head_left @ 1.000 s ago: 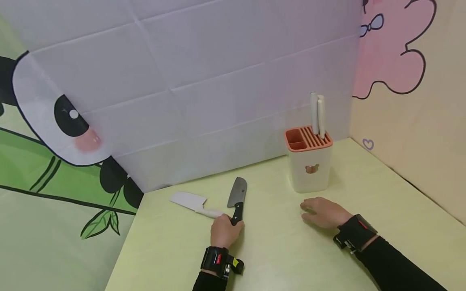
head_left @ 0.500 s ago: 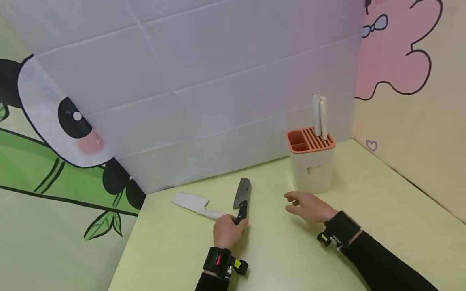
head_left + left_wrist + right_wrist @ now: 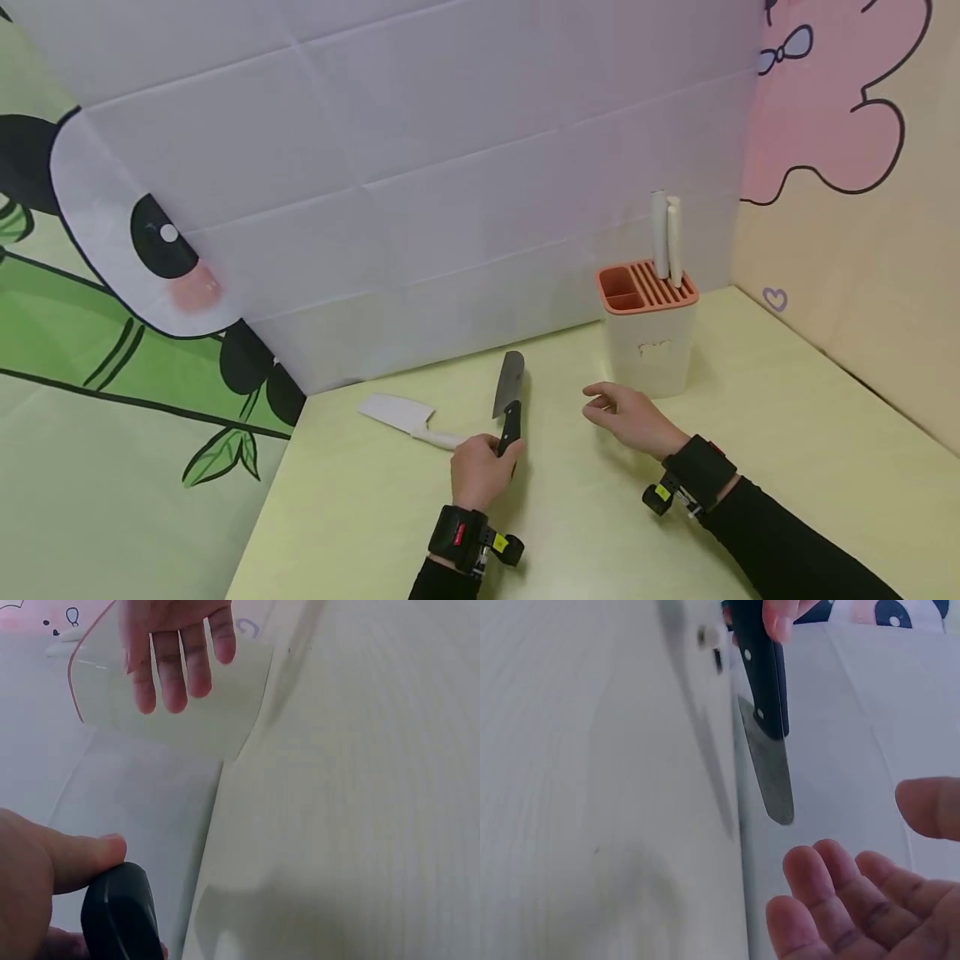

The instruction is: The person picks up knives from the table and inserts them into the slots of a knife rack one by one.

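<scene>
My left hand (image 3: 478, 473) grips the black handle of a kitchen knife (image 3: 510, 385), whose grey blade points away toward the back wall. The thumb presses on the handle's side in the left wrist view, where the butt of the black handle (image 3: 120, 911) shows. In the right wrist view the knife (image 3: 769, 772) is raised off the table, its shadow beside it. My right hand (image 3: 633, 418) hovers in front of the knife block, fingers spread and loosely bent, holding nothing. A white cleaver (image 3: 393, 412) lies flat left of my left hand, its handle end hidden behind that hand.
A cream knife block (image 3: 648, 354) with an orange slotted top stands at the back right; two white-handled knives (image 3: 660, 235) stand in its slots. The pale yellow table (image 3: 337, 517) meets a white wall (image 3: 450, 167) behind and a cartoon-printed wall (image 3: 847, 250) on the right.
My left hand has lifted the black-handled knife off the table and moved slightly right. My right hand has moved left and risen, its fingers still holding nothing.
</scene>
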`<action>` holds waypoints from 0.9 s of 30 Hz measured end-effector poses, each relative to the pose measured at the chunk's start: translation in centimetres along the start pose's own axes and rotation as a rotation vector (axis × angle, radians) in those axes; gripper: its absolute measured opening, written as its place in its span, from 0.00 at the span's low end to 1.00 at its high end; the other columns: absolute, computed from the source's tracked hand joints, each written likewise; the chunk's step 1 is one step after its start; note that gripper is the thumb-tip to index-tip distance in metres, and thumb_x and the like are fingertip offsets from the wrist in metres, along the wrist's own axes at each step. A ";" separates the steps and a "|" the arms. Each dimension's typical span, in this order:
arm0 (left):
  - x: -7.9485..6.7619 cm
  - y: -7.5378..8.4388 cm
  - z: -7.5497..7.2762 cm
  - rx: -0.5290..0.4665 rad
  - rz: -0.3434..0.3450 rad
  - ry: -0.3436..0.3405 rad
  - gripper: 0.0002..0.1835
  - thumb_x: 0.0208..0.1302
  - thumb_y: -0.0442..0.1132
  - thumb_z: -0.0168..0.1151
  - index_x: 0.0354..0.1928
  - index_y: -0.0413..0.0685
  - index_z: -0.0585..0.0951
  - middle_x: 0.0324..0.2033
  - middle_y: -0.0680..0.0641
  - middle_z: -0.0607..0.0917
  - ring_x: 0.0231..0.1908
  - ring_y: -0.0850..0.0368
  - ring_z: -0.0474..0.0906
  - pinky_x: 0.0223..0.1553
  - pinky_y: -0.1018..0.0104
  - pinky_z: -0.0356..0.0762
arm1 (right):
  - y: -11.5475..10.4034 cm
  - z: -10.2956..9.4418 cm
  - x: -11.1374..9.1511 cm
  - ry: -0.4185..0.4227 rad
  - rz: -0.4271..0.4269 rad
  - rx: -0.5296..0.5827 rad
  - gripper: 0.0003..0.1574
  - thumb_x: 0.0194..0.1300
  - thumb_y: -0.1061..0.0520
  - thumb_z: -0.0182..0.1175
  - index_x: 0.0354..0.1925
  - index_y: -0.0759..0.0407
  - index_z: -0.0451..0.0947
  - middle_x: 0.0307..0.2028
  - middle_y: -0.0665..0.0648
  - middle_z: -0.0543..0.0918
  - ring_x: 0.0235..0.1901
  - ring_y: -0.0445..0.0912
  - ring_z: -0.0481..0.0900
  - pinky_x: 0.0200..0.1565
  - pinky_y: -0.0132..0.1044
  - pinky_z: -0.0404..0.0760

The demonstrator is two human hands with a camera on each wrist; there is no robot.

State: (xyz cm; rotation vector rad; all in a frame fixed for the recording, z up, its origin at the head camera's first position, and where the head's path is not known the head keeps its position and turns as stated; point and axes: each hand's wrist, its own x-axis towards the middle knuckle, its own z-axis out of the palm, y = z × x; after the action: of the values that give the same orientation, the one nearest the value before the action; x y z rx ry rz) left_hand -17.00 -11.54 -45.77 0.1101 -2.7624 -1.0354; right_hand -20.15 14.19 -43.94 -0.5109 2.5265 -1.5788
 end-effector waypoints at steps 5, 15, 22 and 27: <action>-0.5 1.3 0.1 -0.079 0.056 0.019 0.17 0.56 0.52 0.69 0.29 0.44 0.85 0.16 0.56 0.77 0.18 0.62 0.71 0.21 0.66 0.68 | -0.7 -0.3 -0.1 -0.003 -0.002 0.089 0.28 0.71 0.49 0.55 0.63 0.63 0.68 0.41 0.56 0.82 0.44 0.56 0.79 0.43 0.39 0.78; -2.2 4.6 0.2 -0.280 0.110 0.031 0.17 0.58 0.53 0.68 0.34 0.46 0.85 0.21 0.57 0.80 0.18 0.66 0.73 0.18 0.70 0.70 | -3.6 0.2 -0.9 0.017 0.015 0.193 0.31 0.69 0.46 0.57 0.64 0.60 0.67 0.47 0.58 0.82 0.47 0.55 0.80 0.47 0.49 0.80; -3.7 6.5 0.5 -0.430 0.152 0.011 0.18 0.58 0.53 0.68 0.38 0.45 0.85 0.24 0.56 0.81 0.22 0.65 0.75 0.21 0.71 0.75 | -5.5 0.6 -1.6 0.019 -0.051 0.219 0.36 0.69 0.45 0.56 0.68 0.61 0.61 0.44 0.56 0.84 0.47 0.53 0.81 0.47 0.46 0.79; -4.3 7.5 0.4 -0.412 0.205 0.059 0.17 0.57 0.53 0.69 0.39 0.47 0.85 0.24 0.57 0.81 0.21 0.66 0.74 0.23 0.71 0.75 | -6.1 0.8 -2.1 0.004 -0.057 0.228 0.39 0.69 0.44 0.56 0.70 0.60 0.58 0.44 0.56 0.85 0.46 0.49 0.81 0.50 0.49 0.75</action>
State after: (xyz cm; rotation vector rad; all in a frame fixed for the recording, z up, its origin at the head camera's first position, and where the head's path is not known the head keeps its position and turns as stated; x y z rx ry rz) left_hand -12.86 -5.05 -41.83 -0.1924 -2.3861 -1.4817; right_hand -16.64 11.81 -39.01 -0.5553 2.3122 -1.8588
